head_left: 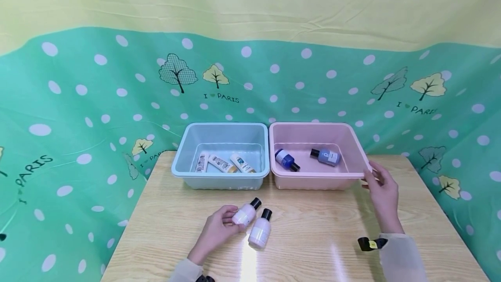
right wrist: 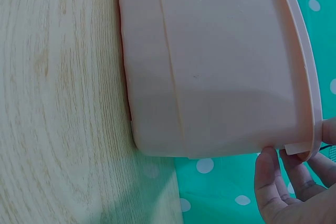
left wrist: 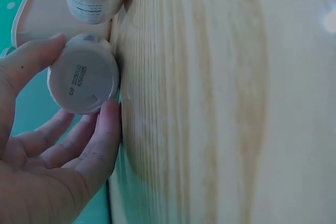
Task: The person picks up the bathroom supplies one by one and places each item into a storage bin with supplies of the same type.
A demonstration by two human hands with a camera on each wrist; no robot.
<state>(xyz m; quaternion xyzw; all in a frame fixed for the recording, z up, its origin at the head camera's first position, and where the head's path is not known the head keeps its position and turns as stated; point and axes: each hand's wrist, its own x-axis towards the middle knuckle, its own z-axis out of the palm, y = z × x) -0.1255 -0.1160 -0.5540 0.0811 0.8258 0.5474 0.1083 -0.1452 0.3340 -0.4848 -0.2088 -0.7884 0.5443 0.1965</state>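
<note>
My left hand holds a pale pink bottle with a black cap that lies on its side on the table. In the left wrist view, the thumb is on one side of the round bottle base and the fingertips on the other. Just right of it lies a second pale bottle with a black cap. At the pink bin, my right hand grips the front right corner of the rim, thumb above and fingers below. Two blue bottles, one dark and one lighter, lie inside that bin.
A light blue bin stands against the pink one on its left, with three white tubes inside. Both bins sit at the back of the wooden table. Behind them hangs a green and yellow printed cloth.
</note>
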